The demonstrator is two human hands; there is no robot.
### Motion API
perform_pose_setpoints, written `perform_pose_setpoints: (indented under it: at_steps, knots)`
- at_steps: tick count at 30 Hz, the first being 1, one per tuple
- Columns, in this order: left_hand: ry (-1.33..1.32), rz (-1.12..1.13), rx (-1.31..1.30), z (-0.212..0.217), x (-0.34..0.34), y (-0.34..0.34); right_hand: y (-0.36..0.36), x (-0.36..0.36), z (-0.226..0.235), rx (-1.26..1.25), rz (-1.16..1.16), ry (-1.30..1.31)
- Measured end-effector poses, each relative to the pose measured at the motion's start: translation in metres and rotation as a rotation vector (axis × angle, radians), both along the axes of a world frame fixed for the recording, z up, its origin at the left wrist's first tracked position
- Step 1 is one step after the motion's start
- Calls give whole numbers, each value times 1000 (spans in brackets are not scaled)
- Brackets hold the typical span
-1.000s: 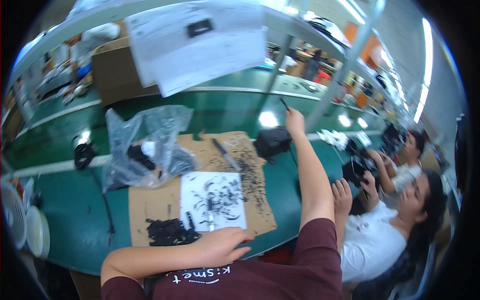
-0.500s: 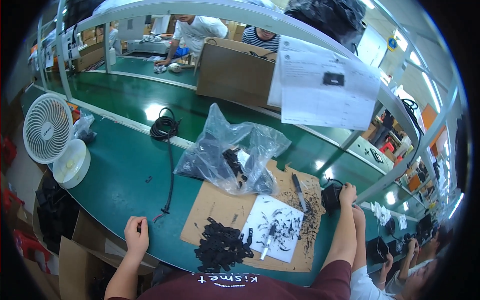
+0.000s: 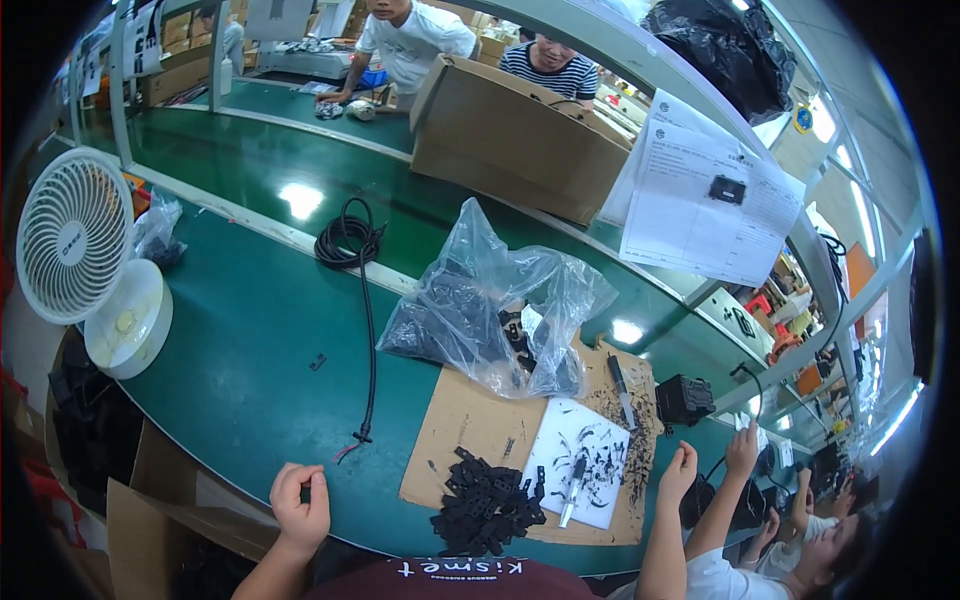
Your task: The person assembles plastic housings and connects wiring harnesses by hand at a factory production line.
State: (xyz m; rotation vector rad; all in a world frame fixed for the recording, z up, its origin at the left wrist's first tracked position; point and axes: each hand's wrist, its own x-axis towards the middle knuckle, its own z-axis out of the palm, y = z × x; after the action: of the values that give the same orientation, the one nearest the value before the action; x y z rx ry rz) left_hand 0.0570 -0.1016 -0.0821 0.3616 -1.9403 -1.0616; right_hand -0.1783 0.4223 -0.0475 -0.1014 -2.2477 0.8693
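My left hand (image 3: 301,506) is above the table's front edge, fingers curled; whether a small piece sits inside cannot be made out. My right hand (image 3: 679,474) is raised beside the cardboard's right edge, fingertips drawn together with nothing visible in them. Beyond it stands a black box-shaped housing (image 3: 685,400). Between my hands lies a pile of small flat black parts (image 3: 488,505) on a cardboard sheet (image 3: 450,411). Beside the pile, a white board (image 3: 551,440) carries black shavings and a craft knife (image 3: 573,492). A second dark-handled knife (image 3: 620,390) rests on the cardboard.
A clear plastic bag (image 3: 470,300) of black parts lies behind the cardboard. A coiled black cable (image 3: 348,242) trails forward. At left stands a white fan (image 3: 78,240). A co-worker's hand (image 3: 741,452) at right touches a cable. Paper sheets (image 3: 710,195) hang from the frame.
My right hand has left the black housing and drawn back toward me. My left hand's fingers stay curled. The view has shifted, and a co-worker's hand with a cable now shows at right.
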Motion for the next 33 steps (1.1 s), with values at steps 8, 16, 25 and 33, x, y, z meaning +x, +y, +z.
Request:
perform_pose_setpoints:
  at_steps: [8,16,25,33]
  knots:
    - [36,-6,-53,-4,2,0,66,18,-40,-144,-201,-127]
    - [63,-18,-63,-5,7,2,104,12,-81,-221,-296,-54]
    - [-21,-28,-76,-2,1,4,86,18,-70,-217,-266,-85]
    - [-188,-105,-82,4,-8,4,87,14,-72,-239,-266,-147]
